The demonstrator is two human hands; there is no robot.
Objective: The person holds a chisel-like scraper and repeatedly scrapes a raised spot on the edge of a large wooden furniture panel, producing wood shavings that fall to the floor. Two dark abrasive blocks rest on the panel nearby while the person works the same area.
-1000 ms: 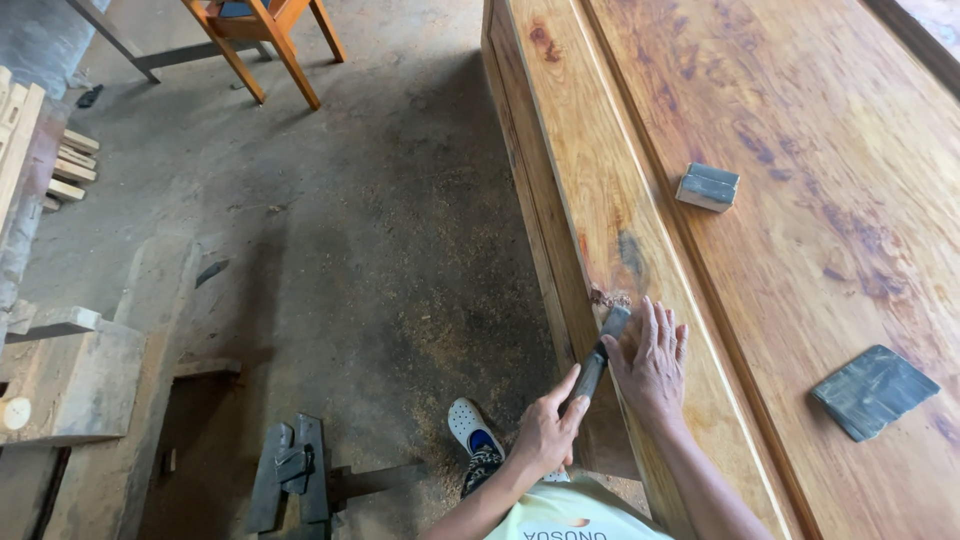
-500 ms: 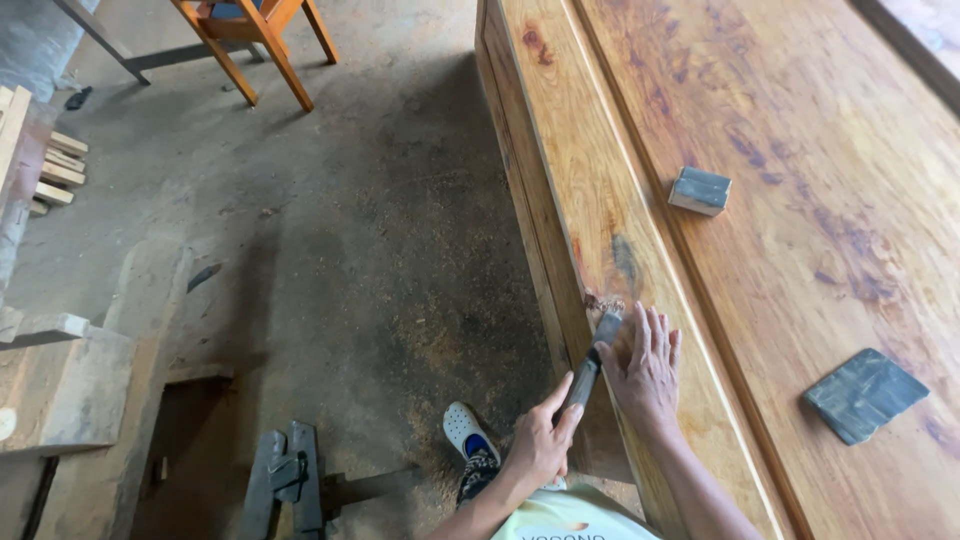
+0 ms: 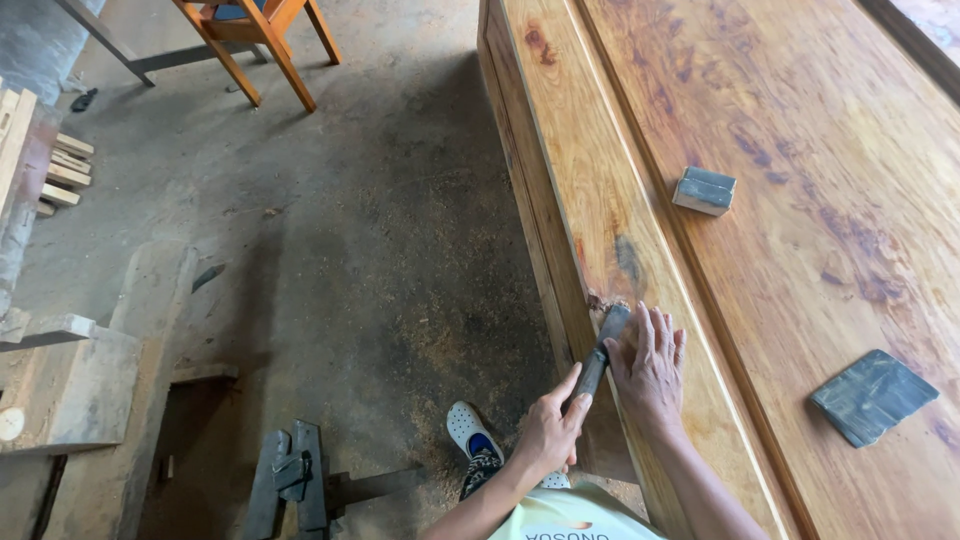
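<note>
A big varnished wooden slab [image 3: 780, 180] with a raised edge rail fills the right side. My left hand [image 3: 548, 432] grips the dark handle of a scraper tool [image 3: 600, 350], whose flat blade lies on the rail's outer edge by a chipped spot. Beside the blade, my right hand [image 3: 648, 368] rests flat on the rail with its fingers spread, touching the blade's side.
A small sanding block [image 3: 704, 190] and a dark sheet of sandpaper [image 3: 874, 396] lie on the slab. Sawdust covers the concrete floor [image 3: 380, 250]. An orange wooden chair [image 3: 262, 30] stands far off, timber offcuts [image 3: 60, 170] lie at left, a metal clamp [image 3: 292, 480] below.
The two hands and the scraper stay at the same spot on the rail; the view has shifted slightly.
</note>
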